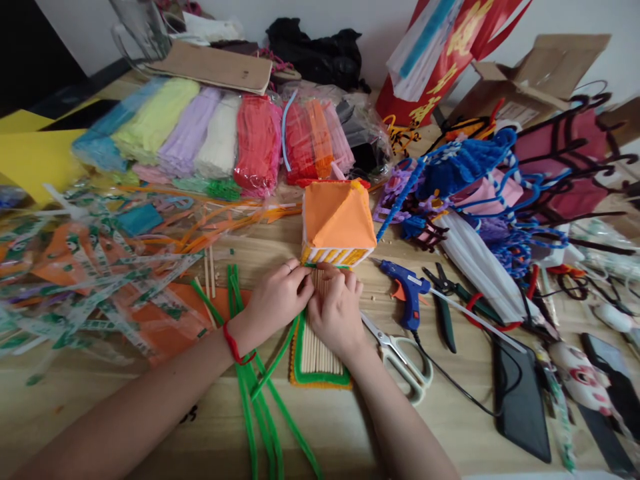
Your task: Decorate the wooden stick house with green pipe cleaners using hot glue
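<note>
A small craft house (337, 223) with an orange paper roof stands at the far end of a base of wooden sticks (320, 353), which is edged in green and orange pipe cleaner. My left hand (277, 297) and my right hand (336, 308) rest side by side on the base just in front of the house. Both have their fingers curled and pressed down at the base's far edge. A green pipe cleaner (280, 353) runs out from under my left hand toward me. What the fingertips pinch is hidden.
Green pipe cleaners (250, 400) lie on the wooden table. Scissors (403, 353), a blue glue gun (407, 293) and pliers (443, 307) sit right of my hands. Bags of coloured pipe cleaners (210, 133) line the back. Clear wrappers (90, 273) pile up at left, craft items and a phone (523, 400) at right.
</note>
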